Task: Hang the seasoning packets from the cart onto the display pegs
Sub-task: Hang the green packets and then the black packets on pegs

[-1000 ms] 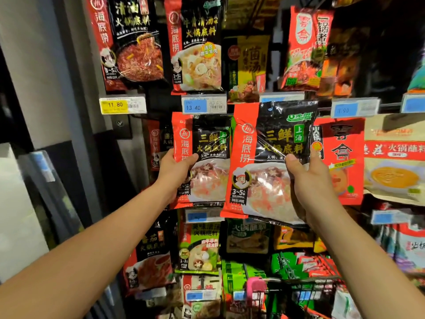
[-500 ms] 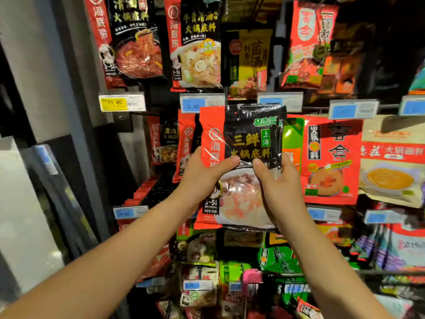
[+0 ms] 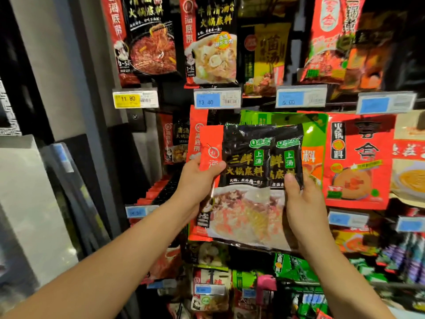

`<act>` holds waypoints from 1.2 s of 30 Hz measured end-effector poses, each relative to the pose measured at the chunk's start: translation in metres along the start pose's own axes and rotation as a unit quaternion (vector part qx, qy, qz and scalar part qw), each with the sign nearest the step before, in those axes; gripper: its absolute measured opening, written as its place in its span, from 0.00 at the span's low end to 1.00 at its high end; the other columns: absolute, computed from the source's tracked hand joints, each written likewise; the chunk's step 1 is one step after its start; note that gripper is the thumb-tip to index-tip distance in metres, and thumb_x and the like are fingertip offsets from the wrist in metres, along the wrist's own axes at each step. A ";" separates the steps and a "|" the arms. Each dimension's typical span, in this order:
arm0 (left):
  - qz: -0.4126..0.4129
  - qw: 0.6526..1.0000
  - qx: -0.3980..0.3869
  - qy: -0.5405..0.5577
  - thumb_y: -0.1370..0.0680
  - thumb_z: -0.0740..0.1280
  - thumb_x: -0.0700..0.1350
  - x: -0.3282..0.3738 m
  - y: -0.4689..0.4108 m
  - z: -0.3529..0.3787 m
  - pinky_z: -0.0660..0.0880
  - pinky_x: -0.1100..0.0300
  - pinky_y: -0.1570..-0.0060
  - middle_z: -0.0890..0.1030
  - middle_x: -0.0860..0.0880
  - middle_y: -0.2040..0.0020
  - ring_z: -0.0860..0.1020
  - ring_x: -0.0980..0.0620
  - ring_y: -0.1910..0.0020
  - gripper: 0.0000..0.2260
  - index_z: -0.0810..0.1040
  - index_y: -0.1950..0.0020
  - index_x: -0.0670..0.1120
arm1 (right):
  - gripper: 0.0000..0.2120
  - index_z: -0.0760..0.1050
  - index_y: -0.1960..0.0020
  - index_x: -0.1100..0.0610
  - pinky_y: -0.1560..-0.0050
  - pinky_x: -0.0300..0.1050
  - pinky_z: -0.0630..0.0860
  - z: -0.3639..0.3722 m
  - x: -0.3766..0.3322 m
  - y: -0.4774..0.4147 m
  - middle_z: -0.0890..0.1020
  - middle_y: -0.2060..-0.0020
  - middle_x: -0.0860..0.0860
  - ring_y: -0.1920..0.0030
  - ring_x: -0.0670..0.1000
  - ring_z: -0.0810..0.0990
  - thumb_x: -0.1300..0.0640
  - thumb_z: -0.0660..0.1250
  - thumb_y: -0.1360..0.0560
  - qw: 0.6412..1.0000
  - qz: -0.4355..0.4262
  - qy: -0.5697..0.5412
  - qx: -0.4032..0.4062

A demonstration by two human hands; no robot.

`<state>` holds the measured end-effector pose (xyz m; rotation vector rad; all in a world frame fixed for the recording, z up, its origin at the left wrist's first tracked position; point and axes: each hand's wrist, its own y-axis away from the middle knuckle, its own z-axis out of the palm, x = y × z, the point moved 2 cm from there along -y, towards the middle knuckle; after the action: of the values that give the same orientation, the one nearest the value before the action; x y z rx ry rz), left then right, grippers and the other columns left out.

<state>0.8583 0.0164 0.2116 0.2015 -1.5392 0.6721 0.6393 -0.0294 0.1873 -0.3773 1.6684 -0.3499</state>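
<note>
- Dim shop shelving [image 3: 138,139] is crowding your view, with packets hanging in tight rows.
- Your left hand [image 3: 197,180] is clamping the red left edge of the seasoning packets [image 3: 243,185], thumb curling over the front.
- Your right hand [image 3: 303,208] is pinching the right edge likewise, squaring two overlapped pouches, likely so their tops are lining up for one peg.
- Glossy film is crinkling and catching glare, and the pouches are looking flat and limp.
- You are holding them just in front of a matching hanging packet [image 3: 196,134], under the blue price tag [image 3: 217,101]; the peg is hiding behind them.
</note>
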 end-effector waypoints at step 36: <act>-0.021 0.996 0.078 -0.036 0.18 0.68 0.50 0.040 -0.057 -0.028 0.67 0.67 0.78 0.79 0.52 0.68 0.74 0.58 0.78 0.07 0.80 0.50 0.47 | 0.31 0.69 0.24 0.58 0.26 0.64 0.67 -0.025 -0.016 -0.021 0.75 0.28 0.57 0.27 0.58 0.71 0.38 0.58 0.18 0.997 -0.028 0.034 0.060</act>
<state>0.9072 -0.0040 0.2646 0.3792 -1.5475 0.7596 0.6174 -0.0405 0.2138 -0.3258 1.6969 -0.5062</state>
